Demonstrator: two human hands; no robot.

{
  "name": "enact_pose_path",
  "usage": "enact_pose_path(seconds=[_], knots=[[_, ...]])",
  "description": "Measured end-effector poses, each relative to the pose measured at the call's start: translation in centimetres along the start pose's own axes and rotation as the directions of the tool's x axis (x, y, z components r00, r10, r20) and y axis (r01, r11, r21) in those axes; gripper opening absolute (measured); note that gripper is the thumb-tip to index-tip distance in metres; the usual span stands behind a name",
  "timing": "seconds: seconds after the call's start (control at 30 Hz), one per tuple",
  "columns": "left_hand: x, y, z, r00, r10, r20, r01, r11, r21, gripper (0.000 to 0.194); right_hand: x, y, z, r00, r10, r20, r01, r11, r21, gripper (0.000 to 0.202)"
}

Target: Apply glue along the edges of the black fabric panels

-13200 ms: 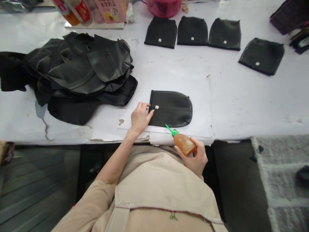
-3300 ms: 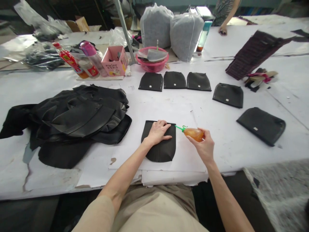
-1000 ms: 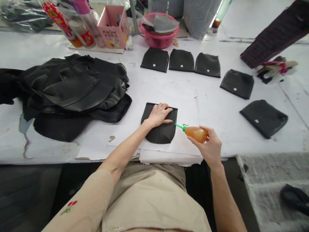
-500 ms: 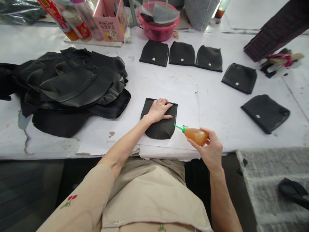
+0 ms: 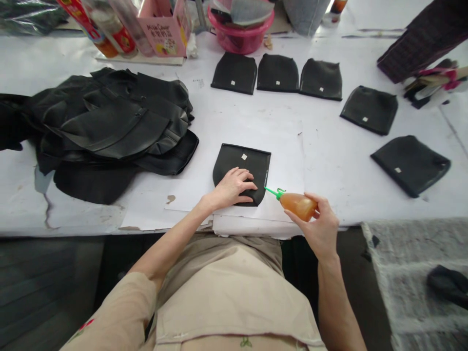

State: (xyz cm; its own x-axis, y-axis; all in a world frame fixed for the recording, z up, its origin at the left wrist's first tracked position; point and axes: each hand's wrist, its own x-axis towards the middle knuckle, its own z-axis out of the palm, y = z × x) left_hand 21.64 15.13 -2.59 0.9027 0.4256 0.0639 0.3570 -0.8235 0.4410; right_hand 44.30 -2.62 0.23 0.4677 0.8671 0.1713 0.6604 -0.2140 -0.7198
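Observation:
A black leather-like piece (image 5: 252, 163) with a small pale square near its top edge lies on the white-covered table. My left hand (image 5: 234, 187) rests on its lower part, fingers apart, pressing it flat. In my right hand (image 5: 320, 222) is a squeeze bottle (image 5: 298, 205) of amber liquid, tilted so that its green nozzle touches or nearly touches the piece's right edge. A thin whitish line shows along that edge above the nozzle tip.
A heap of black pieces (image 5: 117, 117) covers the left of the table (image 5: 146, 195). Several similar black pieces (image 5: 278, 73) lie in an arc behind and right. A pink box (image 5: 164, 31), bottles and a pink basin (image 5: 241, 36) stand at the back.
My left hand has slid down and slightly left on the black piece, uncovering the pale square. The bottle in my right hand keeps nearly the same place at the edge. The view has shifted slightly.

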Motion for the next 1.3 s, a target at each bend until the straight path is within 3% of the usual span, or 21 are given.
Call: enact_pose_path(seconds=[0.9,1.1,1.3], knots=[[-0.2,-0.5,0.8,1.0,-0.029,-0.002,0.029,1.0,-0.01,0.032,-4.3,-1.0,-0.3,0.997,0.079,0.012,-0.08,0.997,0.023,0.059],[-0.2,-0.6,1.0,1.0,-0.021,-0.011,0.021,1.0,-0.009,0.032,-5.2,-0.5,-0.1,0.987,0.154,0.036,-0.158,0.979,0.126,0.061],[-0.3,-0.5,0.9,1.0,-0.02,-0.013,0.02,1.0,-0.01,0.032,-5.3,1.2,1.1,0.968,0.249,0.045,-0.248,0.904,0.349,0.061]])
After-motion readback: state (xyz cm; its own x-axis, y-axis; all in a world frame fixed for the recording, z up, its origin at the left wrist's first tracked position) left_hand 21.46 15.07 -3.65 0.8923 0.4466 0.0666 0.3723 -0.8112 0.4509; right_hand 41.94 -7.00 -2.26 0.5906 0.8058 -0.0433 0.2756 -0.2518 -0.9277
